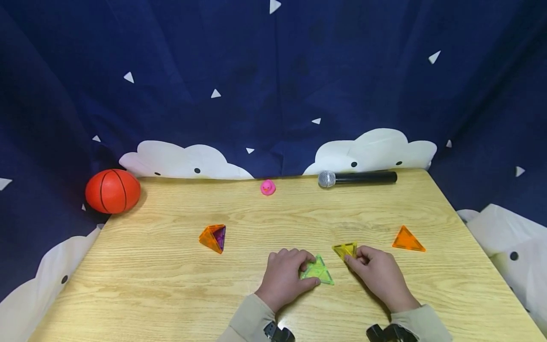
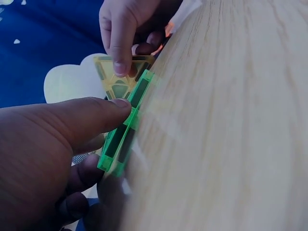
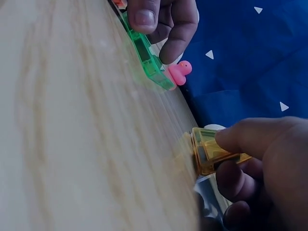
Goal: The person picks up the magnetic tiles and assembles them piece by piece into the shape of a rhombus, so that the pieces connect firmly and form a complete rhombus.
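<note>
The left hand (image 1: 288, 278) pinches a translucent green triangular tile (image 1: 317, 270) between thumb and fingers, at the near part of the table (image 1: 149, 294), right of its middle. The right hand (image 1: 380, 275) pinches a yellow triangular tile (image 1: 345, 249) between thumb and curled fingers, just beside the green tile. The fingers cover part of each tile. I cannot tell whether the green piece is 1 tile or 2 stacked, or whether the yellow tile touches the wood. The right hand's smaller fingers are partly hidden. Both beige sleeves (image 1: 249, 318) and the black wrist devices (image 1: 279, 332) are cut off below.

The surface is pale, grained wood, with faint reflections near the green tile. An orange triangular tile (image 1: 409, 239) lies flat to the right; an orange-and-purple tile assembly (image 1: 212, 237) sits to the left, its far faces hidden. Along the far edge: an orange basketball (image 1: 113, 191) at the left corner, a pink rubber duck (image 1: 268, 187) and a black microphone (image 1: 365, 177) with a silver head. Behind hangs a navy curtain (image 1: 239, 52) printed with white triangles and clouds.
</note>
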Action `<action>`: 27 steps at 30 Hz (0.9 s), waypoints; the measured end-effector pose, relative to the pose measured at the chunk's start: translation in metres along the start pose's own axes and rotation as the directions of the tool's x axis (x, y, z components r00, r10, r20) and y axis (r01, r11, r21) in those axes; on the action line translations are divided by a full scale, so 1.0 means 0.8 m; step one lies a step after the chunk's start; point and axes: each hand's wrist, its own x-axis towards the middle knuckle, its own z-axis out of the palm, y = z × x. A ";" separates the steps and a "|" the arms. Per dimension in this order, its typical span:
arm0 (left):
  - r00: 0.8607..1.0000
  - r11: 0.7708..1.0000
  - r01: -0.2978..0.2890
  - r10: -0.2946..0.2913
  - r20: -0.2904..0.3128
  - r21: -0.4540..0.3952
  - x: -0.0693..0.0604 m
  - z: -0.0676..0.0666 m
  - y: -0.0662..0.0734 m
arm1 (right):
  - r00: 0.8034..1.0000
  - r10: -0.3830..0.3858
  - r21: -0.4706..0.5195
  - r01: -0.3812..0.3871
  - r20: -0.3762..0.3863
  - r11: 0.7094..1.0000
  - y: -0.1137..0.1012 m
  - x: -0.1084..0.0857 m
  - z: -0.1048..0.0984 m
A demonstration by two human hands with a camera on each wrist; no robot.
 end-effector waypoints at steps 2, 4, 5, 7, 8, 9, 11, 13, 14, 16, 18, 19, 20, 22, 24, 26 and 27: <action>1.000 1.000 0.000 0.000 0.000 -0.001 0.000 0.000 0.000 | 1.000 -0.006 0.008 0.006 0.009 1.000 -0.002 -0.001 0.001; 1.000 1.000 0.001 -0.001 0.001 0.000 0.000 0.001 0.000 | 1.000 -0.012 0.021 0.011 0.023 1.000 -0.005 -0.002 0.002; 1.000 1.000 0.002 -0.002 0.003 0.001 0.000 0.001 0.000 | 0.999 -0.014 0.027 0.013 0.031 1.000 -0.006 -0.003 0.002; 1.000 1.000 0.004 -0.004 0.006 0.001 0.000 0.001 0.000 | 0.999 -0.023 0.036 0.022 0.039 0.999 -0.010 -0.005 0.004; 1.000 1.000 0.005 -0.005 0.008 0.000 0.000 0.001 0.000 | 0.999 -0.025 0.038 0.023 0.042 0.999 -0.011 -0.005 0.004; 1.000 1.000 0.006 -0.006 0.010 -0.001 0.001 0.001 0.000 | 0.999 -0.029 0.039 0.027 0.042 0.999 -0.012 -0.006 0.005; 1.000 1.000 0.008 -0.008 0.015 -0.003 0.001 0.002 -0.001 | 0.999 -0.035 0.037 0.034 0.040 0.999 -0.013 -0.007 0.006; 1.000 1.000 0.011 -0.011 0.021 -0.006 0.001 0.002 -0.001 | 0.999 -0.039 0.033 0.038 0.037 0.999 -0.013 -0.007 0.006; 1.000 1.000 0.013 -0.013 0.023 -0.006 0.001 0.002 -0.002 | 0.998 -0.043 0.033 0.042 0.035 0.999 -0.013 -0.007 0.007; 1.000 1.000 0.014 -0.014 0.026 -0.005 0.001 0.003 -0.002 | 0.999 -0.043 0.035 0.042 0.033 0.998 -0.013 -0.007 0.007; 1.000 1.000 0.014 -0.014 0.026 -0.002 0.001 0.003 -0.002 | 0.998 -0.043 0.041 0.042 0.038 0.998 -0.013 -0.007 0.008; 1.000 1.000 0.013 -0.013 0.026 -0.001 0.001 0.002 -0.002 | 0.998 -0.045 0.047 0.043 0.043 0.998 -0.014 -0.008 0.008; 1.000 1.000 0.012 -0.012 0.025 0.001 0.001 0.002 -0.002 | 0.998 -0.047 0.053 0.044 0.048 0.998 -0.014 -0.008 0.009; 1.000 1.000 0.010 -0.010 0.023 0.002 0.001 0.002 -0.002 | 0.997 -0.051 0.069 0.047 0.062 0.997 -0.016 -0.009 0.010; 1.000 1.000 0.007 -0.007 0.019 0.002 0.001 0.002 -0.002 | 0.995 -0.061 0.089 0.055 0.073 0.995 -0.018 -0.011 0.010; 1.000 1.000 0.004 -0.004 0.015 0.001 0.001 0.002 -0.002 | 0.994 -0.068 0.103 0.060 0.081 0.993 -0.020 -0.012 0.011; 1.000 1.000 0.003 -0.003 0.012 0.000 0.001 0.002 -0.002 | 0.994 -0.071 0.109 0.062 0.084 0.992 -0.021 -0.013 0.011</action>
